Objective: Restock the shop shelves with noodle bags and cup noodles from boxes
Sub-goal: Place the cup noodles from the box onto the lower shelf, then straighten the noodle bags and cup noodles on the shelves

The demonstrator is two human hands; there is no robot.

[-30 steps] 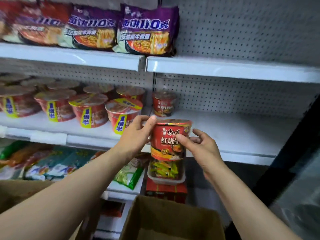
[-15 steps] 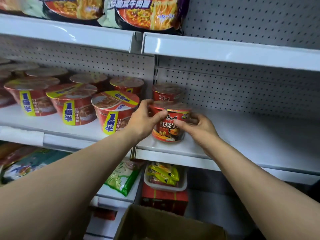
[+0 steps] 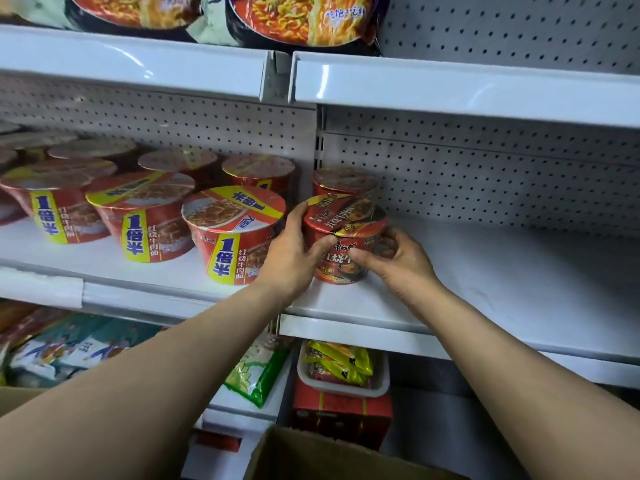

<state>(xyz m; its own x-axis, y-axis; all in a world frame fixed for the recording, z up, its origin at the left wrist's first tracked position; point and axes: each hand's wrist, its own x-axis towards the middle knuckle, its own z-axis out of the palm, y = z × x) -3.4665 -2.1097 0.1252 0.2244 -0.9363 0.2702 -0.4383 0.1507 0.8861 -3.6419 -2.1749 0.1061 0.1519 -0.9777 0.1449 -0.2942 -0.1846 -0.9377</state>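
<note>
My left hand [image 3: 294, 251] hides the left side of the cup noodle [image 3: 346, 233], and my right hand [image 3: 398, 261] hides its right side. Behind my fingertips, a second cup [image 3: 344, 180] is half hidden. Above them, noodle bags [image 3: 294, 19] are cut off. Below, a cardboard box [image 3: 329, 455] is cut off.

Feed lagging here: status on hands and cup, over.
Left hand and right hand both gripping the noodle cup. Cup down on the middle shelf, in front of the rear cup. Large bowl close on its left.

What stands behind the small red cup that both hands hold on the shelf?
A second red cup stands right behind the held cup, before the pegboard wall. Only its lid and upper side show; the held cup covers its lower part.
</note>
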